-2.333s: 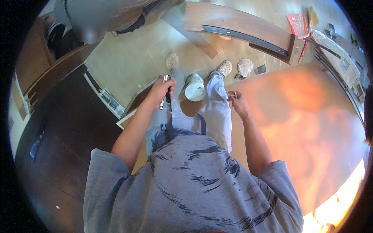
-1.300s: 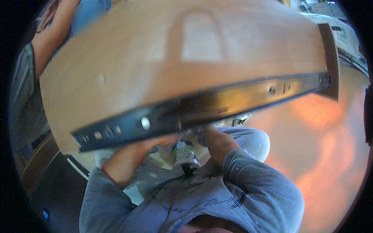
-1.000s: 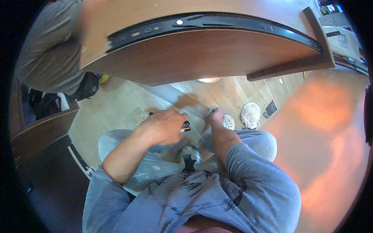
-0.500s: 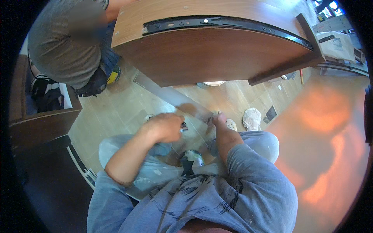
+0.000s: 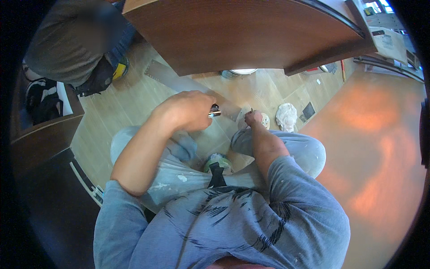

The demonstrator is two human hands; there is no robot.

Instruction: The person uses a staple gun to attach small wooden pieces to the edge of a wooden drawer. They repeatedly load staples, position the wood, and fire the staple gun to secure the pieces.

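A panel [image 5: 215, 40] is ahead of the left hand [image 5: 193, 110] and right hand [image 5: 254, 118], another person [image 5: 67, 49] left of it. A bucket [image 5: 218, 161] stands between the legs [image 5: 304, 154], a bundle [image 5: 286, 117] right of the right shoe [image 5: 266, 121].

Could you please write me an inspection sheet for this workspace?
Surface: pale wood-look floor, with a long grey strip across it.
Things in hand: dark, shiny tool; small thin item, kind unclear.
Clutter: crumpled white bundle; tub between the legs.
Left hand: closed on the tool.
Right hand: pinching the thin item.
Cables: nothing clearly seen.
Surroundings: brown wooden furniture piece ahead; another person at upper left.
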